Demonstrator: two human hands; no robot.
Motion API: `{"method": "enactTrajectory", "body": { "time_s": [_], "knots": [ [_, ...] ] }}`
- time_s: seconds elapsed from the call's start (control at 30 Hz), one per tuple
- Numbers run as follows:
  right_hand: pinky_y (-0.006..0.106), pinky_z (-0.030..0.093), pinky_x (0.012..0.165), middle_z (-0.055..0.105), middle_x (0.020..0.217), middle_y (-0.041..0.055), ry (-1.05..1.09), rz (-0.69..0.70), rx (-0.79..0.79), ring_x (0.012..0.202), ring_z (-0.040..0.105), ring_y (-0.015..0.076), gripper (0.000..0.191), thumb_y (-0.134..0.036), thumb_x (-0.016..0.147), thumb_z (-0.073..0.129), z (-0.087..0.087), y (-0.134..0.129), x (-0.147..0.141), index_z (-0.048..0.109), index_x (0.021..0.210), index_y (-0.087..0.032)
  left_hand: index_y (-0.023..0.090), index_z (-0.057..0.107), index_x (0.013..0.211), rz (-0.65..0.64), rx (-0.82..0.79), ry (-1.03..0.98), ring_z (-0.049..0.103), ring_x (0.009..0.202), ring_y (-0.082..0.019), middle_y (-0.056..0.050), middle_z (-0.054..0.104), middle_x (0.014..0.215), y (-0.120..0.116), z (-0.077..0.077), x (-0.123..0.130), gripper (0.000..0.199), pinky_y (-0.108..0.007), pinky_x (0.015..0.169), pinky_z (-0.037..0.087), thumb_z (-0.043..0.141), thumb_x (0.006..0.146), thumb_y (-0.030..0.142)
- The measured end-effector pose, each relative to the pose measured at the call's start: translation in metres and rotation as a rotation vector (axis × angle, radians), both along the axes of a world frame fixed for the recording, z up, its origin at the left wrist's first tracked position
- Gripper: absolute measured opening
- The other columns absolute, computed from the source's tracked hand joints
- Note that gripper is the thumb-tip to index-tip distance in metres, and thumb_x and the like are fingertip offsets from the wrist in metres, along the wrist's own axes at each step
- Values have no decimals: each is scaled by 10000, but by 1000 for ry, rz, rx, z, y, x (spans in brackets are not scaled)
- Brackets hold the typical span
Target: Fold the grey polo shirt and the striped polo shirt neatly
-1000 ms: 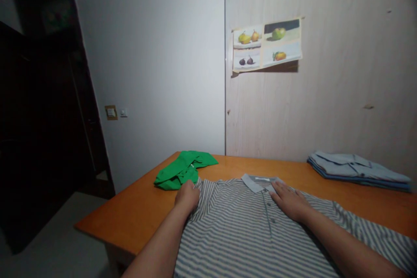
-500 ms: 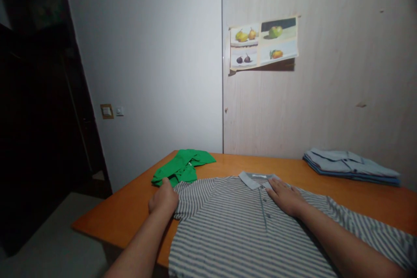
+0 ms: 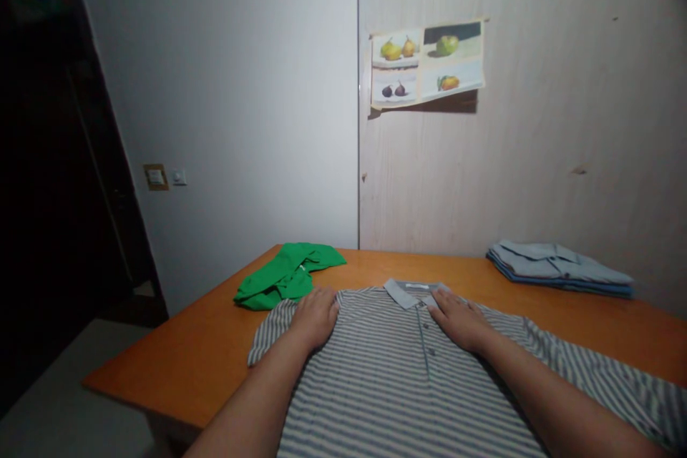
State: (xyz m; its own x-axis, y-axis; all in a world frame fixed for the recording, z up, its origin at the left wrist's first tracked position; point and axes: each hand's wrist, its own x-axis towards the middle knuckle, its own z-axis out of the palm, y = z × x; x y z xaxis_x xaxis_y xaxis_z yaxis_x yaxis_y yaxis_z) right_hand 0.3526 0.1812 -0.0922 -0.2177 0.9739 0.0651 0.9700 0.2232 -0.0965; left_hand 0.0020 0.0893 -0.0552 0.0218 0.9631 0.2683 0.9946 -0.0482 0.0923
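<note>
A grey-and-white striped polo shirt [image 3: 376,372] lies spread front side up, its grey collar toward the wall and its lower part running out of the view. My left hand [image 3: 315,316] rests flat on the shirt's left shoulder, where the sleeve begins, fingers stretched forward. Just beside the collar, my right hand [image 3: 459,318] lies flat on the chest near the buttons, fingers extended. Neither hand grips the cloth. Beyond my left hand sits a crumpled green garment [image 3: 284,275], close to the striped sleeve.
An orange-brown wooden table [image 3: 177,358] carries the clothes, and its left corner juts over the floor. Folded shirts [image 3: 558,268] are stacked at the back right. Behind the table stands a wall with a fruit picture [image 3: 428,64] and switches [image 3: 156,177].
My left hand has let go of the sleeve end and moved right onto the shoulder, lying flat. The sleeve is now spread further left. My right hand stays by the collar.
</note>
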Motion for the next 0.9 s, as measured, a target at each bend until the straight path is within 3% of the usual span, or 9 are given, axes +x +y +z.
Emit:
{"method": "enactTrajectory", "body": {
  "time_s": [0.07,0.2,0.33,0.43,0.53,0.63,0.7,0.8,0.9],
  "knots": [
    [566,183,1202,213,1663,77,3,-1,-8,1531,177,275,699,-555,998,190,1,-1,0,302,1579,-183,201,468,1470,-4,-108,-24,317,1479,-308,-94,410,1587,4,-10,1,563,-486,1193,253,323,994,465],
    [574,158,1203,206,1664,80,19,2,-33,1531,176,277,706,-563,998,187,4,-2,-1,295,1581,-180,172,388,1530,152,-218,-46,213,1521,-336,-137,279,1639,4,-16,-3,722,-593,1199,166,252,970,607],
    [571,150,1204,194,1667,89,30,2,-42,1533,166,278,708,-557,999,189,7,-3,-2,286,1583,-169,116,352,1543,272,-257,-42,198,1524,-343,-180,228,1646,3,-6,-1,802,-612,1192,166,241,950,645],
    [576,141,1205,188,1669,88,39,-1,-57,1537,149,279,707,-554,1000,186,8,-4,-3,278,1585,-168,86,475,1459,314,-273,-7,322,1466,-393,-237,346,1588,6,6,10,776,-626,1150,253,309,936,634],
    [572,122,1210,185,1670,91,41,-1,-62,1540,133,278,702,-551,1002,183,9,-5,-4,276,1586,-173,95,573,1362,231,-170,56,387,1430,-385,-234,442,1532,11,12,26,615,-593,1140,292,353,961,506],
    [565,111,1213,186,1670,89,39,-2,-66,1541,126,274,707,-556,1000,184,10,-6,-4,263,1590,-175,142,527,1421,34,-105,40,301,1490,-321,-163,361,1602,18,10,44,552,-516,1189,251,333,986,422],
    [567,111,1214,189,1669,84,44,-1,-67,1540,134,273,714,-560,998,186,11,-6,-5,254,1593,-171,184,475,1473,-47,-136,6,272,1504,-309,-130,313,1629,22,6,52,583,-502,1199,238,329,989,474],
    [568,114,1214,192,1667,84,51,2,-66,1538,143,270,718,-555,998,187,13,-8,-5,255,1591,-155,214,473,1477,-23,-205,-16,296,1489,-347,-134,338,1618,25,2,58,652,-558,1168,270,347,960,591],
    [571,113,1213,187,1668,88,58,5,-64,1539,140,267,716,-555,999,188,14,-9,-5,261,1589,-154,194,568,1387,71,-199,1,417,1407,-382,-167,458,1541,24,5,58,663,-544,1118,341,382,928,636]
  ]
}}
